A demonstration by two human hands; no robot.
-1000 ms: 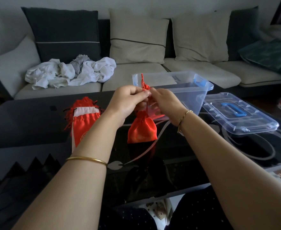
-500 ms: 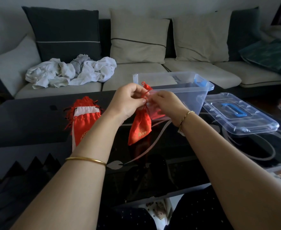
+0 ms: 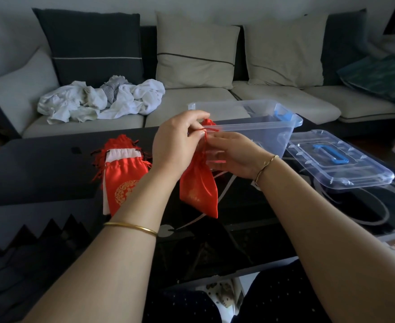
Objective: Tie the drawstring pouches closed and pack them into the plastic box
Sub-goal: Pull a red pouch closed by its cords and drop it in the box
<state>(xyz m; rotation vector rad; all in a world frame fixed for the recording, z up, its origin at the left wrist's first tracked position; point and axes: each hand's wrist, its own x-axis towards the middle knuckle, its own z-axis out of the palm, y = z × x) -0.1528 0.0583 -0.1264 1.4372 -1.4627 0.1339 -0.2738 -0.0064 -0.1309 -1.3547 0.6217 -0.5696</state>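
A red satin drawstring pouch (image 3: 198, 185) hangs above the black table, held at its gathered neck. My left hand (image 3: 175, 141) pinches the neck and the red cord from the left. My right hand (image 3: 229, 155) pinches the cord from the right, fingers curled. Just behind the hands stands the clear plastic box (image 3: 261, 129), open at the top. A pile of several more red pouches (image 3: 124, 173) lies flat on the table at the left, one showing a gold emblem and a white lining.
The box's clear lid (image 3: 338, 159) with a blue handle lies on the table at the right. The black glass table (image 3: 40, 164) has a white swirl pattern. Behind it stands a sofa (image 3: 191, 108) with cushions and crumpled white clothes (image 3: 100, 99).
The pouch has lowered and hangs longer and tilted, no longer bunched short. Both hands have dropped slightly and work the cord closer to the neck; the cord end no longer sticks up.
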